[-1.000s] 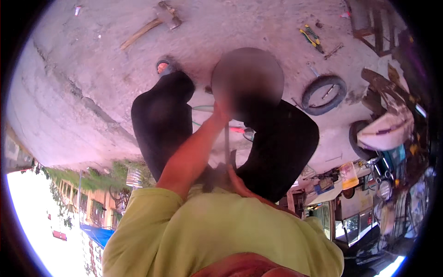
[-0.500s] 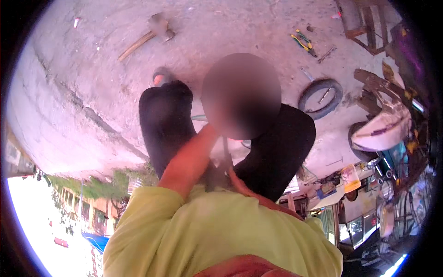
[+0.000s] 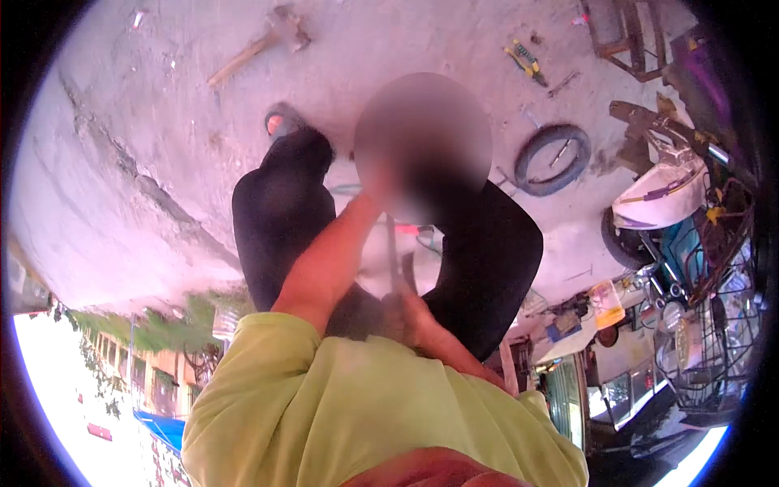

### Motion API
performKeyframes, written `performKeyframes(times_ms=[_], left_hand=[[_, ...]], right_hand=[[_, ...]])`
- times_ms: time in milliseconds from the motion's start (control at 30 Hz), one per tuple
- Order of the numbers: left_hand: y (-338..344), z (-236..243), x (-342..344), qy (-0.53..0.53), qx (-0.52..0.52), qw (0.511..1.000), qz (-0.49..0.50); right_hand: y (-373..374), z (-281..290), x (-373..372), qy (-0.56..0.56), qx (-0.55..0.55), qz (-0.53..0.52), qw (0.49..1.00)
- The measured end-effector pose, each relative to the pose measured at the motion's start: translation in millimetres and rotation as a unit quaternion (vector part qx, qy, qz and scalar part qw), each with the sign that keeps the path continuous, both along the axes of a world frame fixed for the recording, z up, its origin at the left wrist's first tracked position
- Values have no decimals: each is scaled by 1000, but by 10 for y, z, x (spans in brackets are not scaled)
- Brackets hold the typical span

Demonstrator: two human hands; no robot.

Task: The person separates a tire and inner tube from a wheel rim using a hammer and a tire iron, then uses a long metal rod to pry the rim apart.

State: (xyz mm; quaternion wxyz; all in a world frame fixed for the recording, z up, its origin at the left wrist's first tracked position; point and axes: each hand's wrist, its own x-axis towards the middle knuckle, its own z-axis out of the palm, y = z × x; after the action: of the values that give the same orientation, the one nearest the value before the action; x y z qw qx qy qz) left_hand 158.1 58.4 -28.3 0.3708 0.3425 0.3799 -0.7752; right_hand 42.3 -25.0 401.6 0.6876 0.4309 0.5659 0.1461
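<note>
between the knees (image 3: 526, 235), one narrow bar (image 3: 391, 256), probably stiff and fairly weighty, best held at both ends; left hand (image 3: 380, 195) blurred at far end, right hand (image 3: 415, 313) by near end, fingers' closure and hold untellable

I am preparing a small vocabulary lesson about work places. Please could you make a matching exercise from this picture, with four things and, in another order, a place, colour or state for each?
Things:
1. Hammer
2. Pliers
3. Dark ring
4. Grey bar

Descriptions:
a. Has a thin rod lying within its opening
b. Between the person's legs
c. Beyond the left foot
d. Coloured yellow and green

Right pairs: 1-c, 2-d, 3-a, 4-b
</note>
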Motion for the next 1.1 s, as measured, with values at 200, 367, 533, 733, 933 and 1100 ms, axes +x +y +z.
performKeyframes(times_ms=[200, 367, 533, 733, 933, 1100], left_hand=[[-1046, 1084, -141, -76, 86, 973, -199], [-1295, 1312, 33, -69, 88, 948, -298], [-994, 883, -79, -96, 101, 935, -325], [-1344, 1302, -200, -159, 105, 908, -373], [-1211, 1368, 25, -228, 16, 887, -401], [-1556, 1590, 89, -265, -42, 742, -615]], right_hand=[[-347, 296, 111, 51, -86, -44, 994], [-545, 728, 219, 86, -223, 13, 971], [-459, 822, 115, 122, -234, -46, 963], [-323, 786, 7, 132, -241, -158, 948], [-408, 799, 69, 114, -229, -180, 950], [-417, 705, 190, 128, -239, -219, 937]])
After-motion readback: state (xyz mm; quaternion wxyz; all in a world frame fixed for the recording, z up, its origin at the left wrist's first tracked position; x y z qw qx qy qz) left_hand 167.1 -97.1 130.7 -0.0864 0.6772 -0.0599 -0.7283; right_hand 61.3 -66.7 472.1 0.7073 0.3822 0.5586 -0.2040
